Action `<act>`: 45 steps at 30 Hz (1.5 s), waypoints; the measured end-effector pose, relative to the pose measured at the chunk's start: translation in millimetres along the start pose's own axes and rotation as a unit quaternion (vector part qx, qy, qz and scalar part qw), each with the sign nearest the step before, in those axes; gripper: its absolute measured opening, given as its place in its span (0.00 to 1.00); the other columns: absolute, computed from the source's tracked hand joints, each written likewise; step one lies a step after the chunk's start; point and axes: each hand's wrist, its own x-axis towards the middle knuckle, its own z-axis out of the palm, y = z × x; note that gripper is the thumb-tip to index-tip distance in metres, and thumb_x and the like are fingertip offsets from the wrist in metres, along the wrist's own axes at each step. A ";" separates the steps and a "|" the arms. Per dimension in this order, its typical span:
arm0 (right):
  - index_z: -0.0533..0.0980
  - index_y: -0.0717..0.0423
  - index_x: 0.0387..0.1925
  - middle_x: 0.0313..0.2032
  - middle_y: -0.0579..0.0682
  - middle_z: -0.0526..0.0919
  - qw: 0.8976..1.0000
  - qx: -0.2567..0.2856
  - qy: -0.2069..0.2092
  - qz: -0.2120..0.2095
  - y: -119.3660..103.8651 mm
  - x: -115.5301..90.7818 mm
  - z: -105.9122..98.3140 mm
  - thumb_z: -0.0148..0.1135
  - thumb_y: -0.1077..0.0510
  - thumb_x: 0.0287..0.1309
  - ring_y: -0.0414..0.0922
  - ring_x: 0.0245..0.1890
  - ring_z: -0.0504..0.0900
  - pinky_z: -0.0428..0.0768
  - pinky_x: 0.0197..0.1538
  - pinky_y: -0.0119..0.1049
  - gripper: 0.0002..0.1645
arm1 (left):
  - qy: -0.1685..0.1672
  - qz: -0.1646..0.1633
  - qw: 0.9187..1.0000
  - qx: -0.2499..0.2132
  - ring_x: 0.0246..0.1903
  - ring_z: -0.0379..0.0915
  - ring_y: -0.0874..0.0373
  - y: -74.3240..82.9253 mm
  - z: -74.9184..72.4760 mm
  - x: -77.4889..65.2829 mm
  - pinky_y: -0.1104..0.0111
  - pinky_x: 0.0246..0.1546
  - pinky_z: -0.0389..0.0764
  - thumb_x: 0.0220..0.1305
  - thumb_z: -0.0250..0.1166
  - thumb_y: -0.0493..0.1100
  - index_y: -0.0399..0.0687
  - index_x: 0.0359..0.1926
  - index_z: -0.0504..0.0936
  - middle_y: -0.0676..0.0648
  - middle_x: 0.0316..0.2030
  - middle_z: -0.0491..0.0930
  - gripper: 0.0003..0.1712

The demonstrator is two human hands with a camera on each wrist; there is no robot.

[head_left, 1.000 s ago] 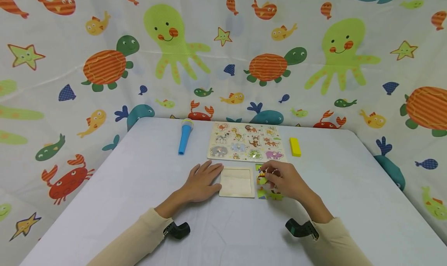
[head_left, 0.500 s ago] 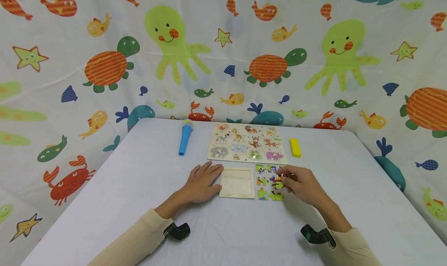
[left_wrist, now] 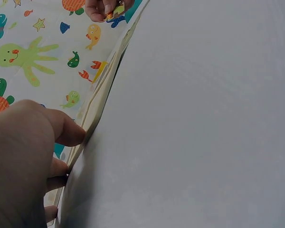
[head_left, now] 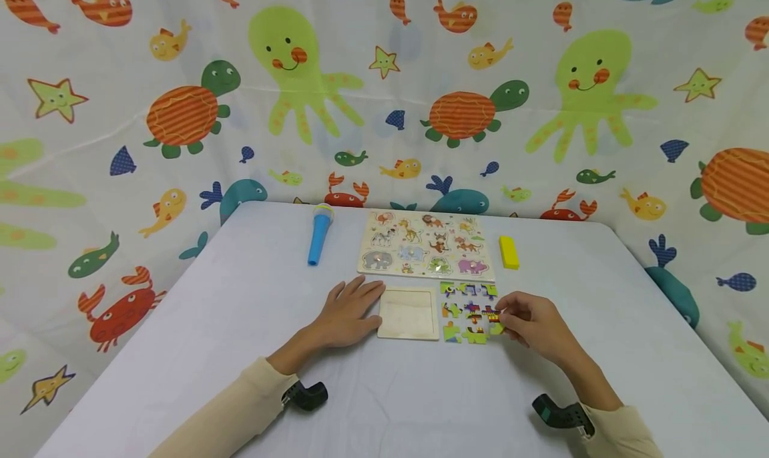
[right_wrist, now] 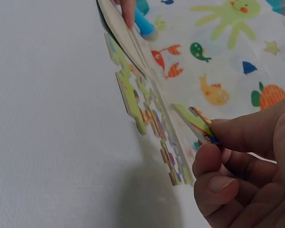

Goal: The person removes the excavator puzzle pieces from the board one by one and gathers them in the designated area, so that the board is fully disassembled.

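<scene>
My left hand [head_left: 345, 316] lies with fingers spread at the left edge of a square wooden puzzle tray [head_left: 408, 314], fingertips touching its rim. The tray is bare inside. To its right, several colourful jigsaw pieces [head_left: 474, 336] lie in loose rows with small gaps. At the right end of these rows, my right hand [head_left: 529, 320] pinches a green jigsaw piece [right_wrist: 194, 121] between thumb and fingers. In the right wrist view that piece is tilted and raised above the white table, its lower corner covered by the fingertips.
Behind the tray lies a wooden animal board [head_left: 426, 244] with peg pictures. A blue toy microphone [head_left: 318, 238] is at the back left, and a yellow block [head_left: 508, 253] at the back right. A patterned sea-animal cloth [head_left: 372, 111] hangs behind the table [head_left: 384, 404].
My right hand has moved rightward from over the jigsaw pieces to the end of their rows, uncovering more of them. My left hand and the tray have stayed in place.
</scene>
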 end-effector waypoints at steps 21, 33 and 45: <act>0.82 0.62 0.42 0.27 0.50 0.81 0.999 -0.032 0.010 0.032 12.0 -2.8 7.3 0.67 0.64 0.62 0.43 0.24 0.75 0.77 0.26 0.32 0.08 | 0.002 -0.001 1.000 -0.005 0.79 0.41 0.45 2.1 -2.1 -5.0 0.41 0.75 0.40 0.72 0.54 0.56 0.50 0.79 0.59 0.50 0.78 0.58 0.39; 0.84 0.58 0.39 0.26 0.48 0.81 0.993 -0.096 0.034 0.052 11.2 -6.3 12.3 0.68 0.61 0.62 0.43 0.24 0.75 0.76 0.24 0.32 0.05 | 0.002 -0.001 1.000 0.001 0.79 0.41 0.45 3.4 -1.2 -4.3 0.42 0.75 0.41 0.71 0.54 0.56 0.50 0.79 0.60 0.51 0.77 0.58 0.39; 0.84 0.57 0.38 0.26 0.47 0.81 0.992 -0.116 0.040 0.040 13.9 -8.2 10.9 0.67 0.63 0.59 0.43 0.24 0.76 0.76 0.24 0.32 0.05 | 0.000 -0.006 1.000 0.001 0.79 0.40 0.46 3.7 1.7 -2.2 0.42 0.75 0.41 0.71 0.54 0.57 0.51 0.79 0.60 0.51 0.78 0.58 0.39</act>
